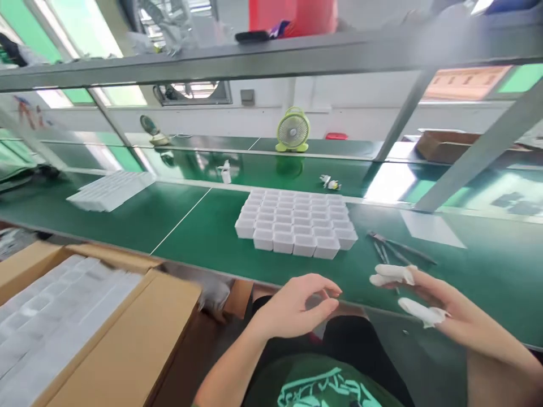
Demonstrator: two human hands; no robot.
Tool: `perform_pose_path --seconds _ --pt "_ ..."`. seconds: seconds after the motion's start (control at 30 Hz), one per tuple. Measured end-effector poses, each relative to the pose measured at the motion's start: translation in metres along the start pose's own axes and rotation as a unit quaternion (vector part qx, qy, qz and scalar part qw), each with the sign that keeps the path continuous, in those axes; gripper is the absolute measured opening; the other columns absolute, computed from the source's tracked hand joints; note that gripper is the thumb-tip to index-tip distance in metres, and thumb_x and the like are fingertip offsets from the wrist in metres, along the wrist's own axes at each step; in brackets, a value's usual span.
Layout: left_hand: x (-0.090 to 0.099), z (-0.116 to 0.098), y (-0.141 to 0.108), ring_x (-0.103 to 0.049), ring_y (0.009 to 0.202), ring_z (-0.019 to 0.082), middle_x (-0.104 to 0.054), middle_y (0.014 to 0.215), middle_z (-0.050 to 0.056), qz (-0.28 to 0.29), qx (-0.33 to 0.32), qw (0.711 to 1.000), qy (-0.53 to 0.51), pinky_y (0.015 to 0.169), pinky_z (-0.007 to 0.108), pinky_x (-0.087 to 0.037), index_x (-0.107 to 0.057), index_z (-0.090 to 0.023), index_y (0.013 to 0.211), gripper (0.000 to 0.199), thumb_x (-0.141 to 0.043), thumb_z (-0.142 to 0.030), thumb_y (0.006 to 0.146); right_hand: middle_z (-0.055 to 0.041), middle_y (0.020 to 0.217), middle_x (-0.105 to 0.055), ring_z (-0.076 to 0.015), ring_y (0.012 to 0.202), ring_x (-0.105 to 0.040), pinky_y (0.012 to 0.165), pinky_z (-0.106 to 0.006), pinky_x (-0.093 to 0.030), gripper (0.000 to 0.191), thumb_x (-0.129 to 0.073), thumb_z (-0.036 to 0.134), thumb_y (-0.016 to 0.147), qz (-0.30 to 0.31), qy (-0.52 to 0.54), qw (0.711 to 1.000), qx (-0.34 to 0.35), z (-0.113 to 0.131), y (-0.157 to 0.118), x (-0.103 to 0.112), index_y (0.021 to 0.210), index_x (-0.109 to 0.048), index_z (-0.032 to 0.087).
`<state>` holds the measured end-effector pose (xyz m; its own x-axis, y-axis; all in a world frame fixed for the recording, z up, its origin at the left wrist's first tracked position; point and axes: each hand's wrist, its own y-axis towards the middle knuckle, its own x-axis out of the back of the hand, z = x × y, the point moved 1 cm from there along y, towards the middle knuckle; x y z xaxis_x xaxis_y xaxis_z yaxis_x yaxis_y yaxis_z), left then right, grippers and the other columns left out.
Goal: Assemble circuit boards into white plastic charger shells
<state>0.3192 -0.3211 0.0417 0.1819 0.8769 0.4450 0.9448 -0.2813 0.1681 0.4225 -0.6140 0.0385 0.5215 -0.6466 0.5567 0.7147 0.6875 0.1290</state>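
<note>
My left hand (297, 308) hangs over the front edge of the green bench, fingers curved and apart from the thumb, with nothing in it. On the right, my right hand (432, 302) is open too, white finger cots (422, 310) on its thumb and fingers. Just beyond that hand lie metal hand tools (396, 247) that look like pliers and tweezers, partly hidden by the fingers. A block of small white open-topped boxes (294, 220), set in close rows, stands on the bench ahead of both hands; neither touches it.
At lower left, an open cardboard carton (156, 322) holds white boxes. Another white block (112, 189) sits far left on the bench (199, 226). A white sheet (430, 227) lies at right. Beyond are a green fan (292, 133) and an overhead shelf (212, 69).
</note>
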Motion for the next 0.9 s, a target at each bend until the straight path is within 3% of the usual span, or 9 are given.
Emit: perform_pose_path --seconds 0.1,0.2,0.3,0.37,0.5,0.6,0.7,0.83,0.9 --pt "0.046 -0.013 0.025 -0.067 0.096 0.015 -0.072 0.103 0.003 -0.153 -0.062 0.982 0.091 0.088 0.027 -0.052 -0.067 -0.022 0.109 0.018 -0.054 -0.025 0.096 -0.0127 0.139 -0.058 -0.0325 0.123 -0.058 0.107 -0.051 -0.047 0.048 -0.055 0.052 0.092 -0.015 -0.093 0.996 0.000 0.002 0.052 0.037 0.133 -0.057 0.027" --pt "0.067 0.002 0.038 -0.065 0.103 0.017 -0.070 0.107 0.004 -0.337 -0.084 0.923 0.167 0.094 0.031 -0.051 -0.064 -0.023 0.113 0.020 -0.057 -0.020 0.094 -0.0109 0.135 -0.059 -0.0278 0.116 -0.061 0.097 -0.044 -0.053 0.046 -0.053 0.044 0.094 0.000 -0.222 0.975 -0.026 -0.015 0.140 0.070 0.136 -0.050 0.024" --pt "0.056 0.028 0.036 -0.061 0.113 0.021 -0.065 0.116 0.006 -0.398 -0.061 0.892 0.203 0.097 0.037 -0.052 -0.062 -0.025 0.116 0.023 -0.057 -0.020 0.094 -0.0127 0.117 -0.066 -0.0270 0.101 -0.065 0.088 -0.044 -0.055 0.035 -0.063 0.036 0.089 0.001 -0.265 0.962 -0.060 -0.046 0.243 0.091 0.117 -0.061 0.015" --pt "0.042 0.046 0.029 -0.057 0.119 0.026 -0.058 0.126 0.009 -0.414 0.007 0.876 0.246 0.094 0.040 -0.054 -0.064 -0.026 0.114 0.021 -0.059 -0.026 0.093 -0.0098 0.118 -0.063 -0.0225 0.103 -0.064 0.091 -0.043 -0.054 0.034 -0.062 0.039 0.095 -0.003 -0.290 0.954 -0.076 -0.065 0.305 0.094 0.119 -0.060 0.015" --pt "0.022 0.070 0.013 -0.053 0.123 0.033 -0.052 0.128 0.014 -0.445 0.114 0.841 0.287 0.098 0.054 -0.051 -0.067 -0.025 0.119 0.030 -0.057 -0.039 0.094 -0.0093 0.123 -0.061 -0.0223 0.106 -0.063 0.090 -0.043 -0.056 0.035 -0.062 0.038 0.096 0.021 -0.352 0.932 -0.078 -0.089 0.384 0.076 0.122 -0.059 0.016" --pt "0.021 0.075 0.008 -0.052 0.125 0.034 -0.051 0.131 0.013 -0.424 0.147 0.848 0.283 0.092 0.051 -0.055 -0.068 -0.028 0.120 0.033 -0.053 -0.043 0.095 -0.0086 0.119 -0.062 -0.0211 0.101 -0.064 0.086 -0.040 -0.058 0.034 -0.062 0.037 0.096 0.047 -0.400 0.913 -0.061 -0.096 0.411 0.058 0.122 -0.059 0.015" --pt "0.025 0.074 0.008 -0.055 0.120 0.032 -0.047 0.137 0.012 -0.417 0.171 0.855 0.257 0.079 0.040 -0.060 -0.067 -0.029 0.120 0.033 -0.053 -0.045 0.095 -0.0082 0.116 -0.063 -0.0200 0.098 -0.064 0.083 -0.039 -0.058 0.033 -0.061 0.038 0.097 0.056 -0.442 0.895 -0.031 -0.099 0.417 0.055 0.121 -0.059 0.015" --pt "0.033 0.075 0.012 -0.061 0.105 0.027 -0.046 0.140 0.012 -0.426 0.186 0.842 0.273 0.063 0.032 -0.058 -0.066 -0.026 0.119 0.036 -0.055 -0.048 0.093 -0.0079 0.115 -0.062 -0.0211 0.100 -0.062 0.087 -0.041 -0.055 0.033 -0.063 0.037 0.096 0.033 -0.497 0.867 0.027 -0.108 0.385 0.082 0.120 -0.059 0.015" --pt "0.036 0.078 0.014 -0.061 0.105 0.027 -0.044 0.140 0.012 -0.429 0.191 0.829 0.305 0.068 0.036 -0.058 -0.066 -0.025 0.116 0.036 -0.055 -0.049 0.091 -0.0103 0.118 -0.060 -0.0259 0.109 -0.058 0.093 -0.046 -0.051 0.037 -0.067 0.028 0.091 0.019 -0.526 0.848 0.062 -0.114 0.351 0.102 0.123 -0.057 0.014"
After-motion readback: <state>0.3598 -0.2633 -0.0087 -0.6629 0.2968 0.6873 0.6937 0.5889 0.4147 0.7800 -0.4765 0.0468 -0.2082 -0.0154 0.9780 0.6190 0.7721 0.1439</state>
